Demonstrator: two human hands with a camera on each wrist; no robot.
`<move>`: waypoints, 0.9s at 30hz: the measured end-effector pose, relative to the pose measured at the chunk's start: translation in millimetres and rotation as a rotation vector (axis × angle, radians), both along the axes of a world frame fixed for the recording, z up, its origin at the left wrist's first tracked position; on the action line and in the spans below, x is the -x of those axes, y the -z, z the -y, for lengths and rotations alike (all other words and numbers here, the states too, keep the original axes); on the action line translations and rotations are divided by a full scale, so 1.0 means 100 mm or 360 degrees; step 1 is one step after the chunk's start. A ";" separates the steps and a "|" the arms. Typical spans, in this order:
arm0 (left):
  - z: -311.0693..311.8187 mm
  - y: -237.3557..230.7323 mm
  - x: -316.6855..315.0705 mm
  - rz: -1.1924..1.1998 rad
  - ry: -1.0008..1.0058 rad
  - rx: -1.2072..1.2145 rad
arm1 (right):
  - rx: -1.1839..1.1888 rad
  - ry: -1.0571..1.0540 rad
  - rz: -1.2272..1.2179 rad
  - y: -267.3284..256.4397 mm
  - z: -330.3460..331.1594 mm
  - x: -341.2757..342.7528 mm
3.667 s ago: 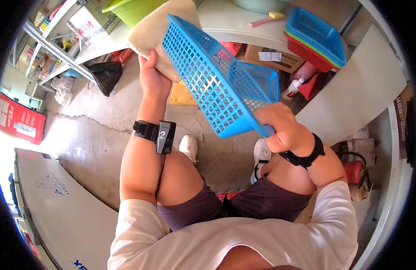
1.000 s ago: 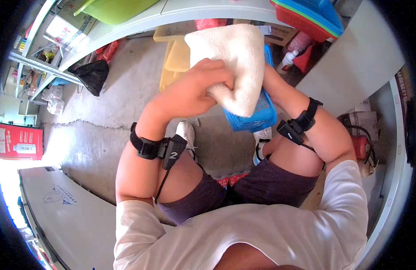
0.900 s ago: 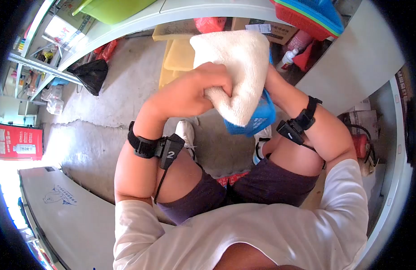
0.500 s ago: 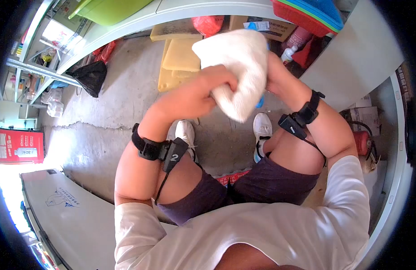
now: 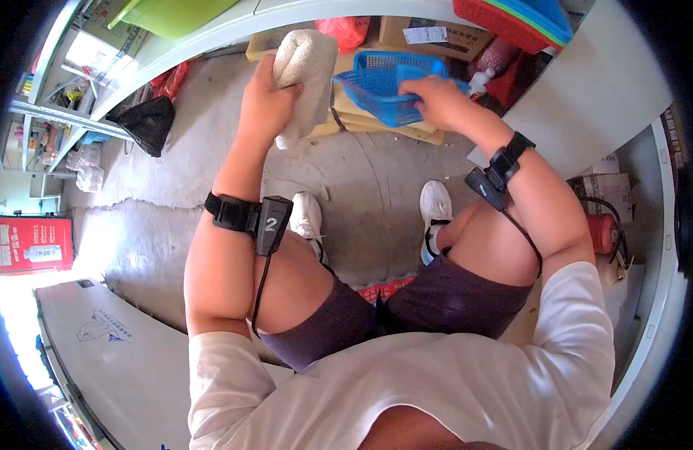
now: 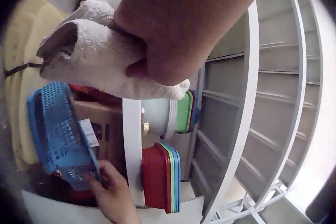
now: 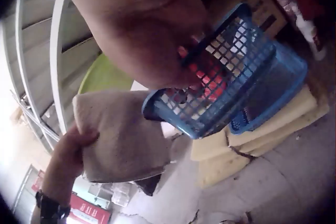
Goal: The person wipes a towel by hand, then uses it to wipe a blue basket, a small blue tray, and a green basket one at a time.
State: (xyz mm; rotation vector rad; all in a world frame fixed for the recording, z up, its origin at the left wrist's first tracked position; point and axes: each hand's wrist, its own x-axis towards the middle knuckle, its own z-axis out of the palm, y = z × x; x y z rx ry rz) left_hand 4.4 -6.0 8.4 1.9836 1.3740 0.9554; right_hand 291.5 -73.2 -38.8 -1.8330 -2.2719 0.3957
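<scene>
A folded cream towel [image 5: 307, 71] is gripped in my left hand [image 5: 267, 105], thumb pressed across its near face. In the left wrist view the towel [image 6: 100, 58] shows its folded layers. My right hand [image 5: 440, 101] holds a blue plastic basket [image 5: 365, 97] by its rim, fingers curled over the edge. The right wrist view shows this basket [image 7: 231, 79] tilted, its lattice side facing the camera. Behind it sits a second blue basket [image 7: 286, 85], which it partly overlaps. The towel and the held basket are apart, side by side.
Yellow foam slabs [image 5: 421, 133] lie on the floor beneath the baskets. A cardboard box [image 5: 455, 37] and a red bag [image 5: 344, 31] stand behind them. Above runs a white shelf edge [image 5: 241, 28] bearing stacked coloured baskets [image 5: 504, 22] and a green tub [image 5: 174, 15].
My left hand has drawn the towel left, off the basket it was covering. My right hand has brought its basket forward, over the other blue basket.
</scene>
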 end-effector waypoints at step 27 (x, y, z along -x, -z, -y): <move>-0.07 0.16 0.03 0.0230 0.0134 0.0241 | 0.0295 0.0661 -0.0060 0.76 -0.29 -0.93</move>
